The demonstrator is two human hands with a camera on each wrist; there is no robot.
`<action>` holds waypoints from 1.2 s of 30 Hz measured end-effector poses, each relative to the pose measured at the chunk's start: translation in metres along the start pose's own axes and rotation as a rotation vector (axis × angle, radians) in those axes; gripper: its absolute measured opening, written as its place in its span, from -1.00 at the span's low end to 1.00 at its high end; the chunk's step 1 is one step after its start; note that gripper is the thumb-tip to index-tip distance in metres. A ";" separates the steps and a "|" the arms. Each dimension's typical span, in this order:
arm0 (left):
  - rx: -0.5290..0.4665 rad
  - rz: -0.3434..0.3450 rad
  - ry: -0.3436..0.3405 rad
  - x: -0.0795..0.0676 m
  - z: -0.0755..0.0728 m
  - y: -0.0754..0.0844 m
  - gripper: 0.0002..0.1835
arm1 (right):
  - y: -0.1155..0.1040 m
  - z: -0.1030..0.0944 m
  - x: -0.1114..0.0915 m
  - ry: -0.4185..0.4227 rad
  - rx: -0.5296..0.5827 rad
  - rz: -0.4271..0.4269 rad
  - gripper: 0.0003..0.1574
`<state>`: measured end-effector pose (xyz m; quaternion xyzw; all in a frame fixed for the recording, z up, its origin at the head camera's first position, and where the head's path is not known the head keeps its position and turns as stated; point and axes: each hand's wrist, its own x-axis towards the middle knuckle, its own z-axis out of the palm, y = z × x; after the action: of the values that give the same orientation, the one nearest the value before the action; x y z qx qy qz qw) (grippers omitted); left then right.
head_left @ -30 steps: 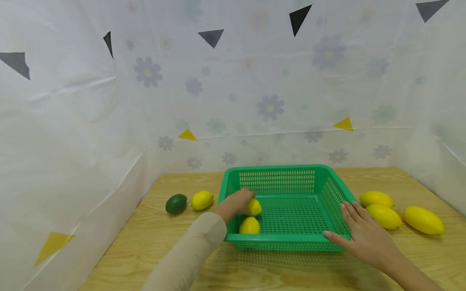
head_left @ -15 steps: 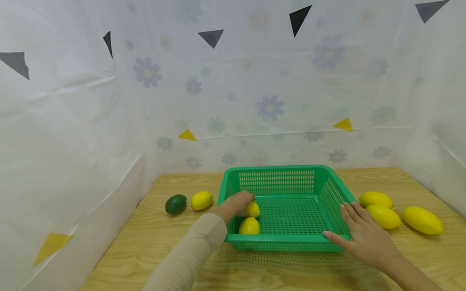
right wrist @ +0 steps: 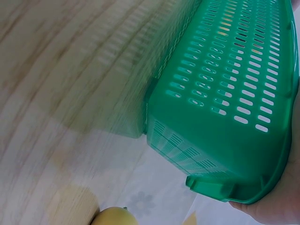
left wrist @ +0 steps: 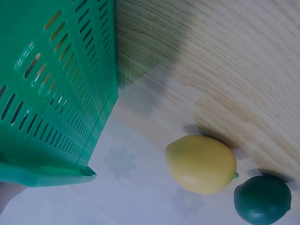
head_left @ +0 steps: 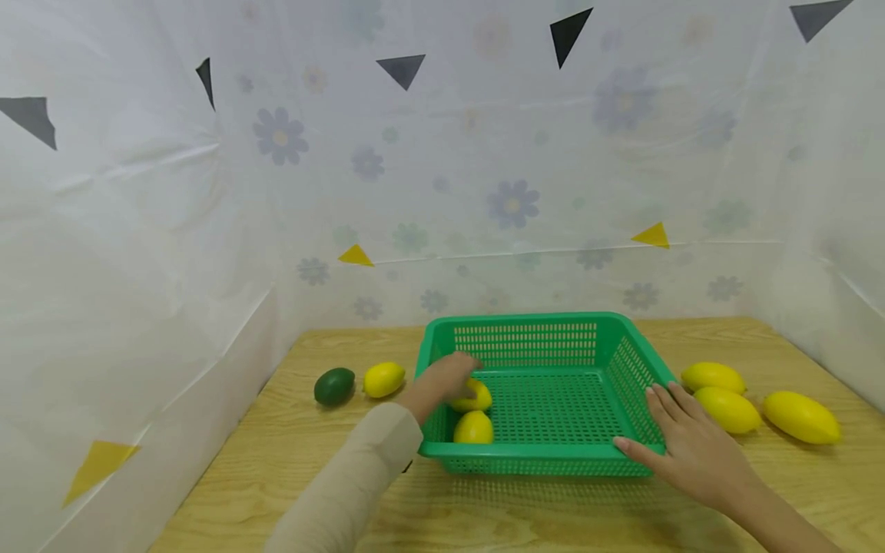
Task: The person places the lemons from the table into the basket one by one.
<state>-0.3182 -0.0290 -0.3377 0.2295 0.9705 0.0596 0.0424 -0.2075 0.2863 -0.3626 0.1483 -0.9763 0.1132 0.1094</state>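
A green plastic basket point(head_left: 539, 452) stands on the table, its slotted wall point(left wrist: 101, 56) filling the left of the left wrist view. Inside, at its left end, lie two yellow lemons, one farther back point(head_left: 480, 399) and one in front point(head_left: 473, 428). My left hand point(head_left: 448, 376) reaches over the left rim with loosened fingers, just above the farther lemon and partly covering it. My right hand point(head_left: 698, 453) rests on the right rim near the front corner, fingers straight and thumb along the front rim. In the right wrist view, part of this hand point(right wrist: 274, 201) shows at the rim.
Left of the basket, a lemon point(head_left: 383, 380) and a dark green lime-like fruit point(head_left: 335, 387) lie on the wooden table point(head_left: 276, 461). Three larger yellow fruits, one of them here point(head_left: 802, 417), lie to the right. White flowered sheeting point(head_left: 470, 192) encloses the back and sides.
My left hand has loosened its grip on the farther lemon and risen slightly; the lemon now lies in the basket, more of it showing. The right hand has stayed on the rim.
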 end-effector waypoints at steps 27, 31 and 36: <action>0.006 0.008 0.445 -0.024 -0.009 -0.041 -0.58 | 0.000 -0.001 0.000 0.004 -0.012 -0.003 0.13; -0.010 -0.004 0.501 -0.028 -0.007 -0.045 -0.60 | 0.000 0.000 0.000 0.005 -0.013 -0.003 0.13; -0.064 -0.022 0.589 -0.032 -0.006 -0.051 -0.62 | 0.000 0.000 0.000 0.003 -0.010 -0.002 0.14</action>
<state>-0.3128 -0.0897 -0.3373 0.1903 0.9412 0.1538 -0.2331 -0.2072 0.2865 -0.3622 0.1487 -0.9766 0.1083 0.1116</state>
